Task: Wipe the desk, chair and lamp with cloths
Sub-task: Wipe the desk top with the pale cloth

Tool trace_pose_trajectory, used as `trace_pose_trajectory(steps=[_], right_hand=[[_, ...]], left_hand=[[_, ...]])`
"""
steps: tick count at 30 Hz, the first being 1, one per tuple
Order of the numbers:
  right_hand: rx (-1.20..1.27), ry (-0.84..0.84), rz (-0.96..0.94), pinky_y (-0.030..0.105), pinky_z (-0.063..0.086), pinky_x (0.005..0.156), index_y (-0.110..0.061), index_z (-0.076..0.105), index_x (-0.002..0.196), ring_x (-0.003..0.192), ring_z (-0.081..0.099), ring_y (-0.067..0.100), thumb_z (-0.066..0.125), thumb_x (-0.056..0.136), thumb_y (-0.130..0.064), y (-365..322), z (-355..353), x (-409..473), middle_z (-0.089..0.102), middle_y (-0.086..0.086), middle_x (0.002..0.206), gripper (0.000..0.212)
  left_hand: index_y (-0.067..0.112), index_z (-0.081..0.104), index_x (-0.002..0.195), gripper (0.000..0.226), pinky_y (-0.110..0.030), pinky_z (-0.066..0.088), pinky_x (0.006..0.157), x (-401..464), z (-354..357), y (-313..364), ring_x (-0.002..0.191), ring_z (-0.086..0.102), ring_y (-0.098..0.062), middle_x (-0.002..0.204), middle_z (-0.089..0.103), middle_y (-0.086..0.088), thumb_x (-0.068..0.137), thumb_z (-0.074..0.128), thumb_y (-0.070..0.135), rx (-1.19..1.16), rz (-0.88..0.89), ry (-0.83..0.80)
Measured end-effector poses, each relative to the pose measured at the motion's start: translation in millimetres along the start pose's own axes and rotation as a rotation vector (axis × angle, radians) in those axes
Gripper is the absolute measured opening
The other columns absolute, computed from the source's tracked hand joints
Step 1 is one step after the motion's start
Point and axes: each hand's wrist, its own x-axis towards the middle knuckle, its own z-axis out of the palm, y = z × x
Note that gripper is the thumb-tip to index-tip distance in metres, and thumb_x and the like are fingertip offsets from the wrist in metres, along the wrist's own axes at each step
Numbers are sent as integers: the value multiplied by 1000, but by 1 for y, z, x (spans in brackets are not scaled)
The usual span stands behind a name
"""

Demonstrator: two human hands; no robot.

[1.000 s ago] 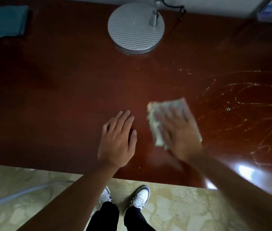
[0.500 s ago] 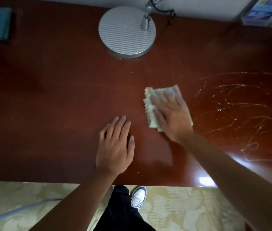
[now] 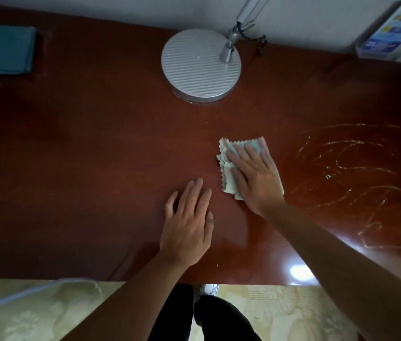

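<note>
A dark red-brown desk (image 3: 96,156) fills the view. My right hand (image 3: 253,175) lies flat with straight fingers on a folded pale cloth (image 3: 226,173) with zigzag edges, pressing it onto the desk at centre right. My left hand (image 3: 187,225) rests flat on the bare wood just left of the cloth, fingers spread. The lamp's round silver ribbed base (image 3: 200,66) stands at the back of the desk, its stem rising out of view. A folded teal cloth (image 3: 2,51) lies at the far left corner. No chair is in view.
Whitish smear streaks (image 3: 346,173) cover the desk's right part. A blue and white box (image 3: 391,28) sits at the far right against the wall. The lamp's black cord (image 3: 259,43) trails behind the base. Patterned beige floor (image 3: 34,311) lies beyond the desk's near edge.
My right hand has slid the pale cloth away from me, toward the lamp, then held about there. My left hand has stayed flat on the desk.
</note>
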Motion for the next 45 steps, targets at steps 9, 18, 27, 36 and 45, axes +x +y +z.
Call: trace_pose_trajectory(steps=[9, 18, 27, 36, 45], right_hand=[[-181, 18, 269, 53, 3, 123, -24, 30, 154, 149, 23, 27, 23, 107, -38, 77, -23, 137, 32, 7, 160, 50], [-32, -42, -260, 51, 18, 122, -23, 46, 148, 150, 27, 25, 35, 105, -34, -4, 5, 22, 39, 1, 157, 45], [-68, 10, 14, 48, 8, 123, -24, 39, 152, 151, 21, 27, 34, 105, -36, -6, 2, 116, 35, 2, 159, 48], [-66, -111, -352, 45, 9, 121, -28, 34, 153, 152, 17, 23, 28, 104, -35, -76, 19, 164, 27, -2, 163, 49], [60, 2, -318, 47, 27, 118, -22, 52, 143, 145, 36, 22, 44, 101, -27, -40, 19, 93, 47, -2, 152, 43]], left_hand=[[12, 41, 146, 55, -51, 17, 118, 60, -2, -29, 150, 23, -23, 158, 33, -8, 101, 31, 41, 57, -247, 7], [10, 46, 142, 55, -50, 22, 118, 62, -2, -28, 147, 29, -26, 155, 40, -10, 101, 30, 42, 90, -235, 35], [10, 47, 141, 54, -50, 25, 117, 63, -1, -28, 147, 30, -26, 154, 41, -11, 100, 32, 41, 94, -244, 39], [8, 45, 143, 55, -48, 25, 118, 64, -4, -27, 146, 31, -22, 150, 46, -8, 99, 34, 40, 82, -276, 34], [8, 54, 133, 49, -50, 27, 116, 62, -3, -27, 142, 38, -27, 144, 52, -11, 99, 34, 37, 87, -234, 49]])
